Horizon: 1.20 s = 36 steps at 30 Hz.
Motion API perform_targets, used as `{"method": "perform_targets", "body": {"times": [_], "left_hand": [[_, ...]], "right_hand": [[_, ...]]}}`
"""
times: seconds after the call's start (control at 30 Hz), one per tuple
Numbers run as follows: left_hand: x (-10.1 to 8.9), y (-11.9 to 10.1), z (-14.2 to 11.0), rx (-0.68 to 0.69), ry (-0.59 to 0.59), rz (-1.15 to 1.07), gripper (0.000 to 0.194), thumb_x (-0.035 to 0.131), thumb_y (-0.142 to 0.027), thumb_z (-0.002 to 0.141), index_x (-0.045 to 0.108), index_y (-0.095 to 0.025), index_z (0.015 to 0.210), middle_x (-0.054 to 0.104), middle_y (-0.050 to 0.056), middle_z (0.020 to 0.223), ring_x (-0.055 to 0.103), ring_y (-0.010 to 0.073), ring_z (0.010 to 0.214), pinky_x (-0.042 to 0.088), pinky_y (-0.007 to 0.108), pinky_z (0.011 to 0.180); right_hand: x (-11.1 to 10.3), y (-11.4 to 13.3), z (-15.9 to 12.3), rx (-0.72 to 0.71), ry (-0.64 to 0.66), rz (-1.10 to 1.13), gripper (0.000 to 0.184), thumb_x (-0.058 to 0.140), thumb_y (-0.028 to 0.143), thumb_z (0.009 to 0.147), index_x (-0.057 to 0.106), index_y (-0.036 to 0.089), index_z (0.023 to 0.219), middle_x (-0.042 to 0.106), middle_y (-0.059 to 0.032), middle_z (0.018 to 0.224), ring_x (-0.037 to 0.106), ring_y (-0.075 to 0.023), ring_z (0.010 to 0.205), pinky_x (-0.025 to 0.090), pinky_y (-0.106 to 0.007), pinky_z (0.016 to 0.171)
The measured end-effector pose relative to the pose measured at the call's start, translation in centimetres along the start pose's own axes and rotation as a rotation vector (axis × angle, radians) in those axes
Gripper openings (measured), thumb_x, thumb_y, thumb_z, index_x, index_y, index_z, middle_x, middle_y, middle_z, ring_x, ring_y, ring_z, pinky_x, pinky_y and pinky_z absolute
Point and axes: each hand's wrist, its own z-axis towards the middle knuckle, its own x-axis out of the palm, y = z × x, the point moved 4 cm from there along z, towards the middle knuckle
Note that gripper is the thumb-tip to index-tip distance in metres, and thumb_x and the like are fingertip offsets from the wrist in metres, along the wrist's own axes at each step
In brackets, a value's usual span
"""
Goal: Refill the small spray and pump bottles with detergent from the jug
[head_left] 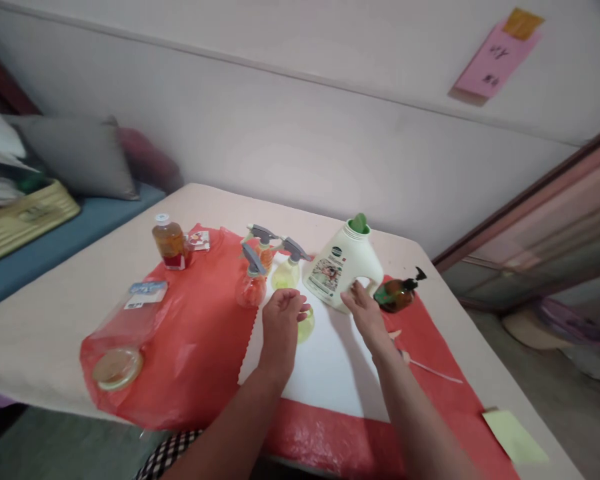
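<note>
My left hand (pixel 282 315) is curled at the top of a small round bottle (pixel 306 327) of yellow liquid, which it partly hides. My right hand (pixel 364 312), its fingers loosely stretched out, is beside the handle of a large cream jug (pixel 336 272). The jug stands upright, with a printed label and a green piece (pixel 359 223) in its mouth. Behind my left hand stand a spray bottle with red liquid (pixel 251 289), another with orange liquid (pixel 264 256) and one with yellow liquid (pixel 286 273), all with grey triggers.
A brown pump bottle (pixel 396 295) leans over right of the jug. A thin tube (pixel 436 372) lies nearer. White paper (pixel 330 373) and red plastic sheeting (pixel 205 333) cover part of the table. At left are an amber bottle (pixel 170 245), a clear packet (pixel 143 297) and a round lid (pixel 117 368).
</note>
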Motion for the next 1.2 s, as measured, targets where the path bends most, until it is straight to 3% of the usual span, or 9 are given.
{"method": "perform_targets", "body": {"times": [0.17, 0.23, 0.47, 0.6, 0.67, 0.73, 0.83, 0.97, 1.2], "left_hand": [[-1.0, 0.4, 0.6, 0.111, 0.051, 0.316, 0.028, 0.071, -0.031, 0.071, 0.061, -0.018, 0.094, 0.066, 0.006, 0.097, 0.063, 0.0212, 0.097, 0.046, 0.035, 0.089], [-1.6, 0.8, 1.1, 0.130, 0.071, 0.387, 0.037, 0.073, -0.034, 0.069, 0.060, -0.018, 0.100, 0.065, 0.009, 0.106, 0.062, 0.0244, 0.107, 0.046, 0.037, 0.094], [-2.9, 3.5, 3.5, 0.057, 0.159, 0.644, 0.080, 0.085, -0.032, 0.055, 0.049, -0.018, 0.126, 0.052, 0.020, 0.135, 0.052, 0.0339, 0.127, 0.046, 0.045, 0.098], [-3.0, 5.2, 4.5, 0.067, 0.190, 0.768, 0.091, 0.087, -0.019, 0.042, 0.051, -0.020, 0.126, 0.056, 0.017, 0.131, 0.054, 0.0336, 0.123, 0.046, 0.043, 0.097], [-2.8, 5.9, 4.6, 0.102, 0.206, 0.825, 0.090, 0.087, -0.017, 0.039, 0.054, -0.020, 0.123, 0.062, 0.012, 0.121, 0.058, 0.0326, 0.115, 0.045, 0.044, 0.096], [-2.5, 6.3, 4.6, 0.151, 0.199, 0.862, 0.086, 0.086, -0.019, 0.040, 0.055, -0.022, 0.121, 0.065, 0.008, 0.112, 0.060, 0.0315, 0.108, 0.044, 0.044, 0.096], [-1.9, 6.4, 4.2, 0.190, 0.174, 0.888, 0.075, 0.084, -0.021, 0.046, 0.057, -0.024, 0.116, 0.065, 0.006, 0.105, 0.061, 0.0299, 0.101, 0.044, 0.043, 0.092], [-0.4, 6.1, 2.7, 0.220, 0.182, 0.913, 0.067, 0.082, -0.021, 0.052, 0.057, -0.023, 0.114, 0.065, 0.005, 0.102, 0.061, 0.0288, 0.097, 0.043, 0.042, 0.089], [2.7, 6.1, -0.7, 0.312, 0.337, 1.034, 0.071, 0.079, -0.018, 0.056, 0.055, -0.021, 0.123, 0.059, 0.008, 0.118, 0.057, 0.0279, 0.113, 0.044, 0.040, 0.099]], "right_hand": [[-10.4, -2.6, -3.5, 0.145, -0.034, -0.281, 0.052, 0.047, 0.050, 0.085, 0.070, 0.014, 0.114, 0.075, -0.0151, 0.108, 0.069, -0.0282, 0.099, 0.052, -0.041, 0.087], [-12.7, -3.9, -4.7, 0.208, 0.005, -0.423, 0.043, 0.051, 0.042, 0.081, 0.072, 0.017, 0.109, 0.075, -0.0151, 0.106, 0.069, -0.0295, 0.094, 0.051, -0.043, 0.083], [-9.4, -6.7, -5.9, 0.281, 0.282, -0.661, 0.021, 0.055, 0.023, 0.084, 0.074, 0.016, 0.090, 0.075, -0.0180, 0.098, 0.071, -0.0295, 0.088, 0.049, -0.040, 0.076], [-10.5, -5.5, -4.6, 0.298, 0.256, -0.699, 0.029, 0.049, 0.029, 0.091, 0.072, 0.015, 0.098, 0.073, -0.0201, 0.095, 0.071, -0.0311, 0.089, 0.049, -0.043, 0.076], [-12.2, -3.7, -4.3, 0.272, 0.143, -0.678, 0.032, 0.048, 0.034, 0.091, 0.070, 0.017, 0.108, 0.072, -0.0190, 0.098, 0.069, -0.0307, 0.089, 0.049, -0.044, 0.076], [-14.1, -1.0, -4.4, 0.191, -0.117, -0.458, 0.033, 0.055, 0.037, 0.088, 0.068, 0.018, 0.111, 0.071, -0.0142, 0.097, 0.067, -0.0271, 0.086, 0.050, -0.042, 0.076], [-15.4, 2.9, -5.4, 0.033, -0.448, 0.320, 0.031, 0.069, 0.038, 0.079, 0.068, 0.021, 0.105, 0.069, -0.0032, 0.087, 0.061, -0.0166, 0.071, 0.052, -0.035, 0.069], [-14.2, 6.3, -6.3, -0.041, -0.487, 0.926, 0.024, 0.077, 0.030, 0.074, 0.069, 0.023, 0.095, 0.063, 0.0039, 0.079, 0.057, -0.0098, 0.062, 0.050, -0.028, 0.061], [-13.1, 8.3, -7.5, -0.031, -0.422, 0.998, 0.017, 0.080, 0.025, 0.074, 0.072, 0.022, 0.088, 0.066, 0.0021, 0.082, 0.057, -0.0094, 0.063, 0.051, -0.028, 0.061]]}}
